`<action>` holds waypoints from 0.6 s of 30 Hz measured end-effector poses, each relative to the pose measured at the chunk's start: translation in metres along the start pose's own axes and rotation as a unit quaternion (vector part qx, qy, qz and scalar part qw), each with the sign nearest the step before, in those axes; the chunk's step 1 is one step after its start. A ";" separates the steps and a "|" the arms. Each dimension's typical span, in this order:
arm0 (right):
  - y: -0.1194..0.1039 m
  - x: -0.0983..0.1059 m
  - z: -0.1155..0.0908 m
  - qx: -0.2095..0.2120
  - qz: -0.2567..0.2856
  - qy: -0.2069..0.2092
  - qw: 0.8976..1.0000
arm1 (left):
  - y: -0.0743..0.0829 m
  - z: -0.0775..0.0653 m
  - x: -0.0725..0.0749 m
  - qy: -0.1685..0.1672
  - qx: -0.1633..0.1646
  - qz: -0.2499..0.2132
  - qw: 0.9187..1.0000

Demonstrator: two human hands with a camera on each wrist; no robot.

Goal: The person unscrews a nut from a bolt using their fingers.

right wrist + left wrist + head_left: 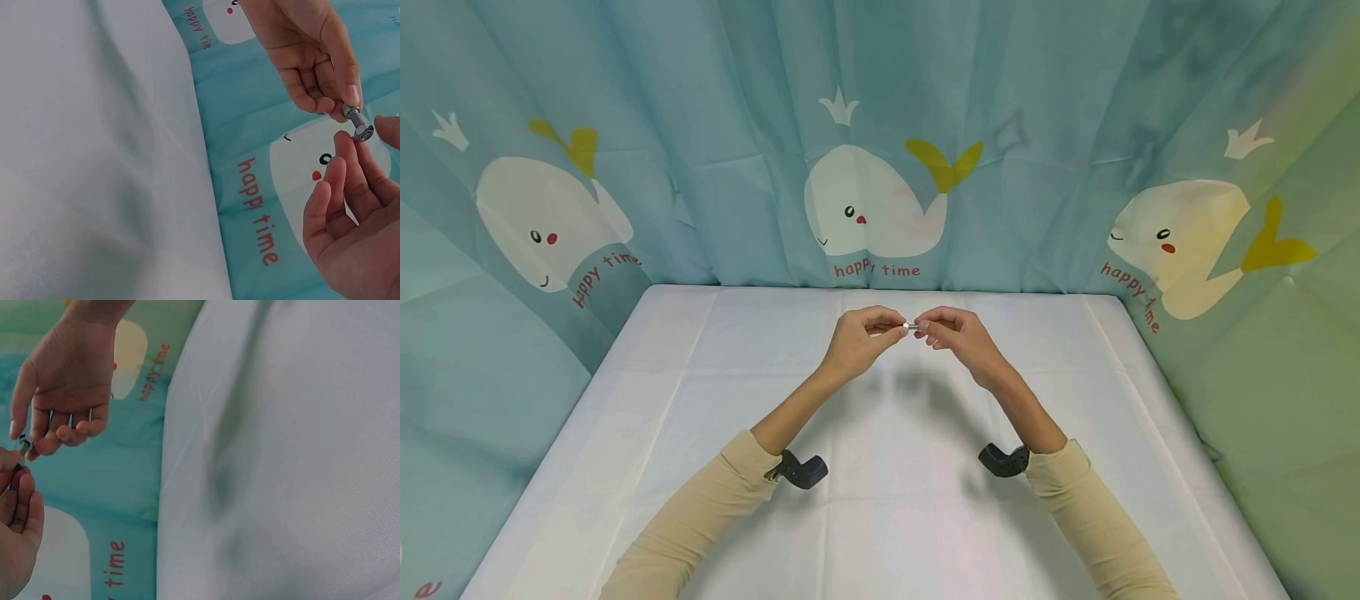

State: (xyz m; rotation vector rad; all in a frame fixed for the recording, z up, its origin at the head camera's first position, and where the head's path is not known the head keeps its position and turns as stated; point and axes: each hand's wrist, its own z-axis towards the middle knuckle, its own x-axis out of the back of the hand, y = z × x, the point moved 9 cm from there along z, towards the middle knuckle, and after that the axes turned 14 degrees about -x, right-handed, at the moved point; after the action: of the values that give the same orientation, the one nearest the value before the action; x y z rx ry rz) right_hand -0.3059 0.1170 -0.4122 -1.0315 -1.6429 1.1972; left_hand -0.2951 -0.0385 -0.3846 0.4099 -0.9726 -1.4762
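Note:
A small silver bolt [357,117] with a hex nut [364,132] at its end is held in the air above the far part of the table. My left hand [859,340] pinches one end of it between thumb and fingers, as the right wrist view shows. Around the nut end is my right hand [958,337], fingers loosely bent. Its thumb [389,130] stands apart from the nut, while a fingertip [342,136] lies close under it; whether that finger touches is unclear. In the left wrist view the bolt [25,445] shows small between both hands.
A white-covered table [880,517] lies beneath both arms. Behind it and along its sides hangs a blue-green curtain [715,192] printed with whales. A black wrist device [805,471] sits at the left cuff, another black device [1003,460] at the right cuff.

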 end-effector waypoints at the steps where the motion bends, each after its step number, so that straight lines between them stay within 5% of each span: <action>1: 0.000 0.000 0.000 -0.001 0.002 0.001 1.000 | 0.000 0.000 0.000 0.000 0.001 -0.002 1.000; 18: -0.008 -0.002 -0.004 0.053 0.015 -0.020 0.998 | -0.001 -0.001 0.001 0.002 0.003 -0.002 1.000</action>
State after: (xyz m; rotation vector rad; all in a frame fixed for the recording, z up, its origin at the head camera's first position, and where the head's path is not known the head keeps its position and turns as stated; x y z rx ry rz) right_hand -0.3028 0.1141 -0.4043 -0.9744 -1.5810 1.3192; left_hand -0.2951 -0.0400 -0.3858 0.4185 -0.9732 -1.4763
